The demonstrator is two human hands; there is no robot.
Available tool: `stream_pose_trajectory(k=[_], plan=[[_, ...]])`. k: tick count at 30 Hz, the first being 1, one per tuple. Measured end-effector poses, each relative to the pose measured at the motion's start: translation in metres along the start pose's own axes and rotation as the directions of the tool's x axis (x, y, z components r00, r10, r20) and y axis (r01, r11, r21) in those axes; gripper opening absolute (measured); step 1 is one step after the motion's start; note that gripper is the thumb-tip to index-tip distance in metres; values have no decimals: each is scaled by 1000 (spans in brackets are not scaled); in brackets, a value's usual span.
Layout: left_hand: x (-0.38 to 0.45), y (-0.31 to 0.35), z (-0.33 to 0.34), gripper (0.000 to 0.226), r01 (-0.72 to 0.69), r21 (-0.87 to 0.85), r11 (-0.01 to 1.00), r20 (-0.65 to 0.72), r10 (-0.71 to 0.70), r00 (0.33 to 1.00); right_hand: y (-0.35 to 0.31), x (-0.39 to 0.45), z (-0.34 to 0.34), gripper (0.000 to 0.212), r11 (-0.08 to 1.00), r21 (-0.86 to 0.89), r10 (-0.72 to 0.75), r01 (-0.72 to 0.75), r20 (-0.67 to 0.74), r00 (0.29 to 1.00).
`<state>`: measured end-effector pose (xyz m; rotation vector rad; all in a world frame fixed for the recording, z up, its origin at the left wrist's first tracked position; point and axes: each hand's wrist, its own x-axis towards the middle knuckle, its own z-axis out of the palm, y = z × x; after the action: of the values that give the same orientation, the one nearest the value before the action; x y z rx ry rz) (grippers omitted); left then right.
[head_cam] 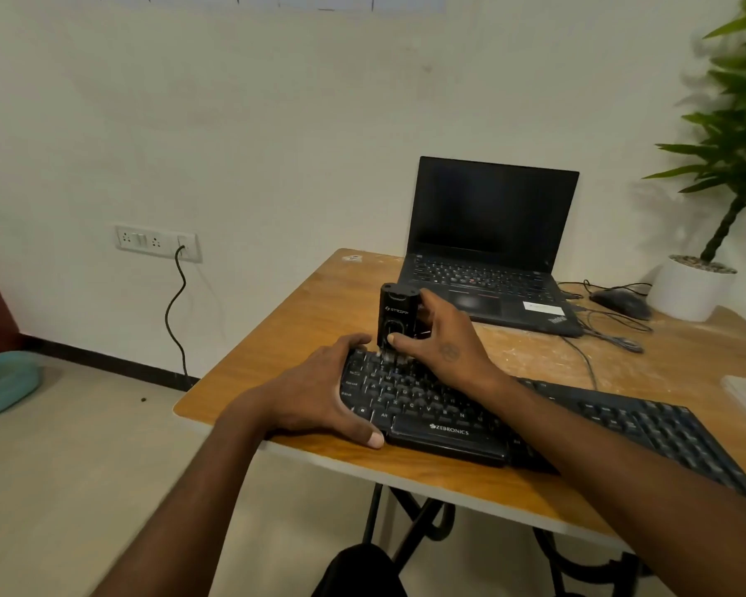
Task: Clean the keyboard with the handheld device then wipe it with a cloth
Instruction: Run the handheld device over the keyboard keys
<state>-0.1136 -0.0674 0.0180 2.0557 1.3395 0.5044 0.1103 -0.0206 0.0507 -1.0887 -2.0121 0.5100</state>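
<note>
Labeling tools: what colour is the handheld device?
Black handheld device, pale logo on its front; head view.

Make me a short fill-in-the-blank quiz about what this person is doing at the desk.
1. The right hand holds the black device upright on the ____.
2. The left hand grips the keyboard's ____ end.
3. Behind the keyboard an open ____ shows a dark screen.
4. Beside the mouse stands a white pot with a ____.

Missing words: keyboard; left; laptop; plant
</note>
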Motion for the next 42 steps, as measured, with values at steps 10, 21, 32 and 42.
stream_pose_trajectory(k=[10,21,32,42], plan=[[1,-5,-10,124,-20,-136,990,63,29,998,-30,-41,1,54,992,126,-49,31,140,989],[-4,0,-9,128,7,-173,985,76,6,997,-14,1,10,50,999,39,-9,8,29,1000],[-4,-1,-9,128,-46,-227,973,70,64,995,-44,-45,15,52,987,123,-127,106,178,976],[-4,-1,-8,144,-27,-274,961,39,40,998,-21,7,24,51,999,49,-14,14,2,1000]])
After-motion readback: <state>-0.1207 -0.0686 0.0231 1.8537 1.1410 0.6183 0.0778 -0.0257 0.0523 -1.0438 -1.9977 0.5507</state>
